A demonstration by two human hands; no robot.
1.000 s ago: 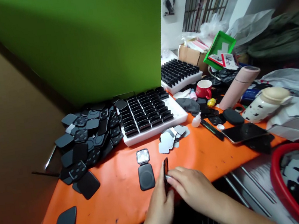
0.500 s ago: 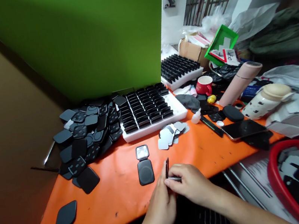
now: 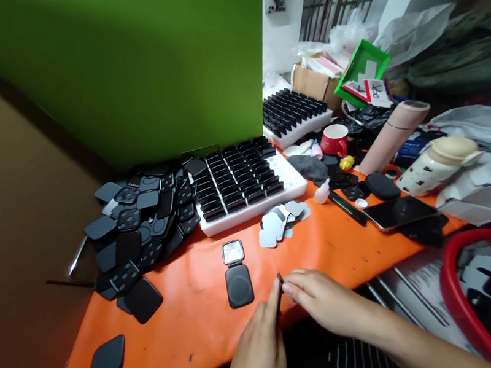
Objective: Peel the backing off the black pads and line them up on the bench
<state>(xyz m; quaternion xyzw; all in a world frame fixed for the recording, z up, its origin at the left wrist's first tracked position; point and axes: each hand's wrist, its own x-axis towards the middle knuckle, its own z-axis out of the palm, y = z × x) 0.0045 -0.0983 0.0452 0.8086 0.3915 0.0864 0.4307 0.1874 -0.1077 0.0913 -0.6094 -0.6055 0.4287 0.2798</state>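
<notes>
- The left hand [image 3: 259,346] and the right hand [image 3: 322,299] are meeting at the near edge of the orange table [image 3: 192,317], fingers closed on a thin black case piece [image 3: 279,284] held on edge between them.
- The left hand is pinching the piece from its left side with thumb and fingertips, while the right hand is gripping it from the right with its fingertips curled in.
- Just to the left of the hands, an open black compact [image 3: 236,272] is lying flat on the table, its mirror half pointing away from the person.
- Beyond it, a white tray [image 3: 295,185] is holding rows of black cases, with loose grey liners [image 3: 279,222] scattered in front of it.
- A heap of black lids [image 3: 140,225] is lying to the left of the tray.
- A red mug [image 3: 334,140], a pink bottle [image 3: 389,136] and a phone [image 3: 399,211] are sitting further right, well apart from the hands.
- A red basin [image 3: 458,293] is showing at the lower right.
</notes>
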